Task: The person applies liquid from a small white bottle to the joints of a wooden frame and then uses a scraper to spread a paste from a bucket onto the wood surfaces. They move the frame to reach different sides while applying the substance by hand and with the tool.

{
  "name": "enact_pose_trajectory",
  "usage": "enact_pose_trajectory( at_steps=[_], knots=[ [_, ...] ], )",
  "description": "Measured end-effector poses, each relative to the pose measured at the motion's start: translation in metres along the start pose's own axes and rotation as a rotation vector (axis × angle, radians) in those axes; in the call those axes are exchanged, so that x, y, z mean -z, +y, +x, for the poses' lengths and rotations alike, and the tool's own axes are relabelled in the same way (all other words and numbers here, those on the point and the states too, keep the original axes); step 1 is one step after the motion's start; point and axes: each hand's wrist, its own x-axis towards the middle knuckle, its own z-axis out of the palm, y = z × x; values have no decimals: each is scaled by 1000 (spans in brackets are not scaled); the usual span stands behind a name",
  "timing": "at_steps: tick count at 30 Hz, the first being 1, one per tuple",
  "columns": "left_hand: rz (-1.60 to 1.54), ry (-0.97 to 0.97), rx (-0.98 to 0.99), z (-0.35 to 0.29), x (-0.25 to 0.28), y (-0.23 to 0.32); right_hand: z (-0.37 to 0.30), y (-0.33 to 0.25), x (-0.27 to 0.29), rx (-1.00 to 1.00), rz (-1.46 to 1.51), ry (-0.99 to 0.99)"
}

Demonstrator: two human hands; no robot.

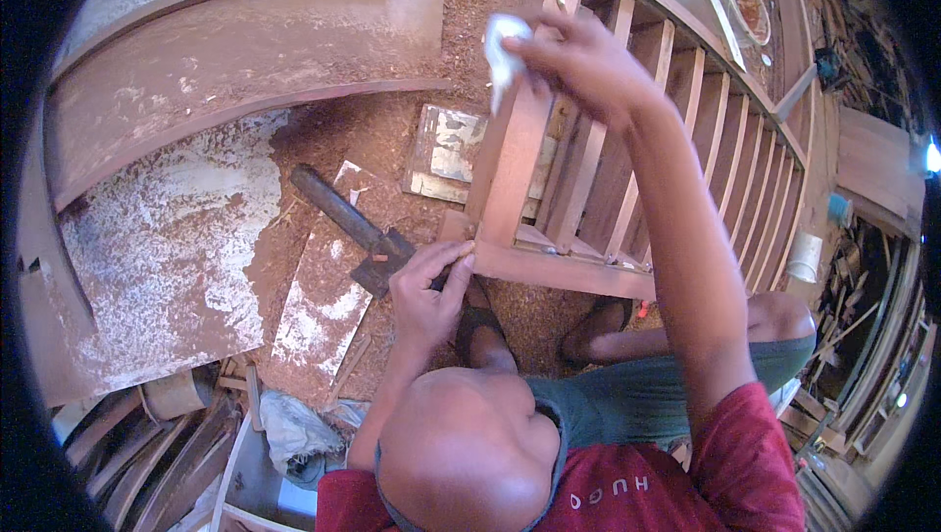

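Observation:
A reddish-brown slatted wooden frame [578, 272] lies before me, its row of slats running off to the right. At its near left corner my left hand [431, 287] is closed, thumb and fingertips pinching the joint where two rails meet. Over the frame's far left part, my right hand [569, 57] is raised, its fingers around a white object [505, 47] that narrows toward its lower end; blur hides its exact kind. A dark wooden mallet [343, 214] rests beside my left hand, apart from the fingers. A small light peg [561, 0] stands up from the far left rail.
Curved wooden panels [245, 32] and a paint-flaked board [176, 248] lie on the left. Narrower worn boards [328, 312] are under the mallet. A white bucket [730, 8] sits beyond the frame; a white cup [806, 256] is to its right. Shavings cover the ground.

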Motion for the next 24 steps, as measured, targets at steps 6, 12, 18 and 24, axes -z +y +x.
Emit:
enact_pose_trajectory(
  at_steps=[6, 12, 18, 24],
  knots=[
    [52, 15, -16, -2, -1, 2, -116, 83, -41, -150, 616, 182],
    [-7, 10, 17, -2, -5, 3, -155, 117, -88, -129, 701, 346],
    [13, 23, -1, -4, -7, 1, -154, 120, -94, -40, 624, 381],
    [3, 32, 4, -5, -8, 3, -156, 118, -94, -59, 580, 343]
  ],
)
